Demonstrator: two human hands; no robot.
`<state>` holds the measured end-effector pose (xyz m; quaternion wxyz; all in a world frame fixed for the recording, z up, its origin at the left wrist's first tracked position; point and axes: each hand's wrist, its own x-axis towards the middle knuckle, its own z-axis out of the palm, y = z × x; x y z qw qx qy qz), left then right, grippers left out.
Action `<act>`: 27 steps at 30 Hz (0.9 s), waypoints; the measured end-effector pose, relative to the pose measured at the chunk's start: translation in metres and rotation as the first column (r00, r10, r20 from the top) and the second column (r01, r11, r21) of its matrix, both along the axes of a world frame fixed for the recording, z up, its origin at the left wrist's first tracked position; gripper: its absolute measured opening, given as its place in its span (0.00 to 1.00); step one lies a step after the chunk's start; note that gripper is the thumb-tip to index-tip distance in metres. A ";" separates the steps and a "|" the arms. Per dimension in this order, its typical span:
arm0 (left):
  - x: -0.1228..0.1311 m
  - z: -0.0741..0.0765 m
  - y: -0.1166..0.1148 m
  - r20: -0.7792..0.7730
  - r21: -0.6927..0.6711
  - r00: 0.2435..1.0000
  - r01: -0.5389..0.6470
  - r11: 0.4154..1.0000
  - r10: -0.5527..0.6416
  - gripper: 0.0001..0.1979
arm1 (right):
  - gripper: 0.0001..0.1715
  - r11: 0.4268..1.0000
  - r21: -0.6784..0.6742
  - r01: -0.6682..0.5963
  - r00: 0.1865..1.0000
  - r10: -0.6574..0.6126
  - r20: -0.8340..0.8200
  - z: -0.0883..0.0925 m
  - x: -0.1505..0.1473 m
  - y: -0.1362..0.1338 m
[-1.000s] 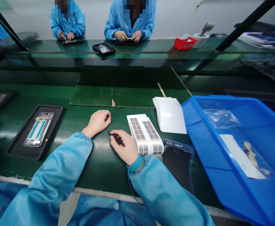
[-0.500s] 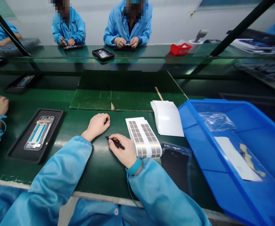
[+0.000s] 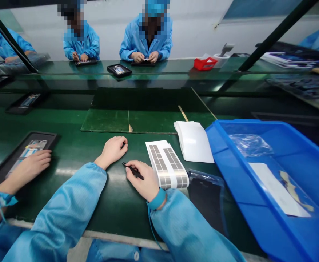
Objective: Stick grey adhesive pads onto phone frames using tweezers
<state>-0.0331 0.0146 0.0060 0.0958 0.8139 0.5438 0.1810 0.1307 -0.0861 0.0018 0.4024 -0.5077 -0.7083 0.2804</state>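
My left hand (image 3: 112, 151) rests on the green bench with its fingers curled in. A small dark spot shows between thumb and fingers; what it is I cannot make out. Just to its right, my right hand (image 3: 144, 180) grips slim black tweezers (image 3: 136, 173), their pointed tip toward the left hand. Beside the right hand lies a sheet of grey square stickers (image 3: 166, 160) on white backing, its near end curled over. A stack of white sheets (image 3: 194, 142) sits behind it. A dark panel in a clear bag (image 3: 207, 200) lies partly under my right forearm.
At the left, a co-worker's hand (image 3: 35, 163) is over a black tray (image 3: 43, 137) with a phone frame (image 3: 35, 145). A blue bin (image 3: 238, 196) stands at the right. A green board (image 3: 148, 122) lies ahead. Other people work across the bench.
The co-worker's hand has come in from the left onto the black tray, which has shifted left. My hands hold the same pose; the view has tilted slightly upward.
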 end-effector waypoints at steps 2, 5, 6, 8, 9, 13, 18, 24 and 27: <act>0.000 0.000 0.000 0.001 0.006 1.000 0.000 1.000 0.000 0.04 | 0.06 1.000 0.004 0.000 1.000 0.000 0.002 0.000 0.000 0.000; 0.001 0.000 -0.001 0.003 0.011 1.000 -0.001 1.000 0.001 0.04 | 0.07 1.000 0.005 0.005 1.000 -0.005 -0.007 -0.001 0.000 0.000; 0.000 -0.001 -0.001 0.005 0.012 1.000 -0.001 1.000 0.001 0.04 | 0.07 1.000 0.009 0.006 1.000 -0.006 -0.010 -0.001 0.000 0.000; 0.000 -0.002 0.000 0.007 0.015 1.000 0.001 1.000 -0.001 0.04 | 0.07 1.000 0.022 0.006 1.000 -0.006 -0.012 -0.002 0.000 0.000; 0.000 -0.003 0.000 0.008 0.016 1.000 0.002 1.000 -0.002 0.04 | 0.07 1.000 0.029 0.006 1.000 -0.006 -0.013 -0.002 0.000 0.000; 0.000 -0.003 0.000 0.011 0.016 1.000 -0.001 1.000 0.001 0.04 | 0.07 0.999 0.032 0.007 1.000 -0.007 -0.015 -0.003 -0.001 0.001; 0.001 -0.002 -0.001 0.014 0.016 1.000 -0.003 1.000 0.003 0.05 | 0.07 1.000 0.016 0.014 1.000 -0.014 -0.015 -0.004 0.000 0.002; 0.001 -0.003 0.000 0.020 0.021 1.000 -0.001 1.000 0.000 0.05 | 0.07 1.000 0.016 0.010 1.000 -0.009 -0.004 -0.006 0.000 0.001; 0.001 -0.004 0.000 0.022 0.022 1.000 -0.001 1.000 0.001 0.05 | 0.07 1.000 0.012 0.007 1.000 -0.007 -0.006 -0.006 0.000 0.001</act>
